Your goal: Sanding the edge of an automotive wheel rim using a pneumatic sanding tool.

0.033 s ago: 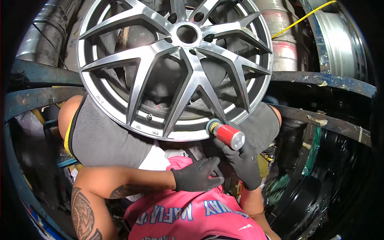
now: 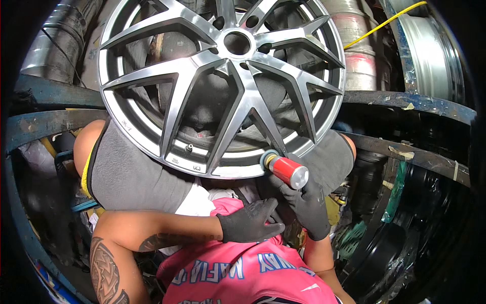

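Note:
A silver and dark grey alloy wheel [image 2: 248, 93] leans over my knees, its spoked face toward me. In my right hand [image 2: 310, 210], black-gloved and closed, is a small handheld power sander [image 2: 287, 171] with a red body and silver end cap. The sander's round pad touches or nearly touches the wheel's lower rim, right of centre. My left hand [image 2: 250, 222], also in a black glove, is held before my pink shirt with its fingers curled; what they hold, if anything, is hidden. A valve stem [image 2: 189, 147] shows at the wheel's lower left.
Blue-painted metal bars [image 2: 55, 124] run along both sides of me. Other metal wheels [image 2: 430, 55] stand at the far right, with a yellow hose [image 2: 385, 23] across them. Dark wheels [image 2: 390, 248] and plastic wrap lie lower right. My grey-clad thighs [image 2: 136, 169] are beneath the wheel.

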The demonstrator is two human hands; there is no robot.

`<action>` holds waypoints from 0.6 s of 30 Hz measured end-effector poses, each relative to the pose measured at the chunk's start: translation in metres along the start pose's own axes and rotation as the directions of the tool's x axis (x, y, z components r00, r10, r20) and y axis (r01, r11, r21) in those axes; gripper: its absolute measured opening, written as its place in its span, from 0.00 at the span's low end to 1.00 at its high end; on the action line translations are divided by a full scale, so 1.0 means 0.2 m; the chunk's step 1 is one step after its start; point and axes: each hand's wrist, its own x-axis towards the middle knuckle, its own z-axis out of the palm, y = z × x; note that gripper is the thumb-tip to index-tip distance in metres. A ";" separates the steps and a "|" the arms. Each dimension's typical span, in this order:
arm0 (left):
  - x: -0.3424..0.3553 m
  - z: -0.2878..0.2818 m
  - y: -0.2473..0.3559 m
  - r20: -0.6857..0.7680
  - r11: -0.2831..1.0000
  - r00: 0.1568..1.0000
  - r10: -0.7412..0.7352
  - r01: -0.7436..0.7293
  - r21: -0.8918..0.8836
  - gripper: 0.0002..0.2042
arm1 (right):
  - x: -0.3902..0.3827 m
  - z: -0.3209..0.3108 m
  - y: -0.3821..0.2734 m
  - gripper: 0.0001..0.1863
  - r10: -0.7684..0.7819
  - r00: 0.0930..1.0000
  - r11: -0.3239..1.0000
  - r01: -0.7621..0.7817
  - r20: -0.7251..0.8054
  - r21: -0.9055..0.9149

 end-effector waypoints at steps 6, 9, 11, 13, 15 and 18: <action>0.02 -0.06 0.09 0.128 0.917 0.972 -0.196 0.228 -0.328 0.21 | 0.01 0.00 -0.04 0.33 0.062 0.997 0.998 -0.063 0.044 0.018; 0.01 -0.03 0.06 0.003 0.941 0.993 -0.120 0.115 -0.318 0.21 | 0.02 -0.02 -0.04 0.34 0.053 0.993 0.997 -0.058 0.109 0.048; 0.01 -0.03 0.05 0.036 0.953 0.994 -0.102 0.108 -0.282 0.21 | 0.03 -0.01 -0.05 0.34 0.070 0.992 0.997 -0.074 0.101 0.035; 0.01 -0.01 0.05 0.028 0.925 0.991 -0.129 0.131 -0.356 0.21 | 0.03 -0.01 -0.07 0.34 0.085 0.991 0.996 -0.088 0.099 0.021; 0.00 -0.01 0.06 0.024 0.892 0.987 -0.157 0.152 -0.426 0.22 | 0.03 -0.02 -0.10 0.33 0.061 0.989 0.998 -0.061 0.136 -0.008; 0.01 -0.03 0.07 -0.029 0.973 0.999 0.031 -0.037 -0.229 0.21 | 0.05 -0.02 -0.09 0.31 0.115 0.987 0.987 -0.126 0.112 0.096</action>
